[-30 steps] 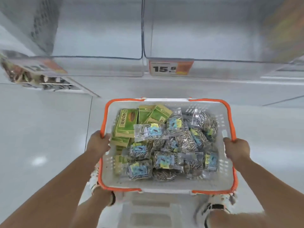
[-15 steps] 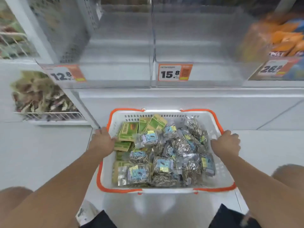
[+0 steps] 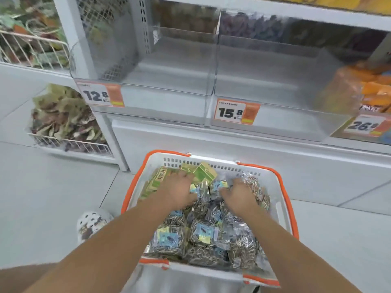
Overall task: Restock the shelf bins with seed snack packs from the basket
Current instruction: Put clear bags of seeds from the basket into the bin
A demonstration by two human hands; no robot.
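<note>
A white basket with an orange rim [image 3: 284, 193] stands on the floor in front of the shelf. It holds several clear seed snack packs [image 3: 203, 231] with blue labels, and green boxes [image 3: 158, 180] at its far left. My left hand [image 3: 176, 192] lies on the packs next to the green boxes. My right hand [image 3: 240, 194] lies with spread fingers on the packs at the far right. Neither hand lifts a pack. Above stand two empty clear bins, the left bin [image 3: 169, 81] tagged 12.8 and the right bin [image 3: 275, 85] tagged 15.8.
A bin of orange packs [image 3: 370, 87] tagged 26 sits at the right. Wire baskets of greenish bags [image 3: 63, 121] hang at the left. A patterned shoe [image 3: 91, 223] stands left of the basket on the grey floor. A white shelf base runs behind the basket.
Both hands have let go of the basket's side rims and moved inward onto the packs. The view has tilted up, showing more of the shelf bins.
</note>
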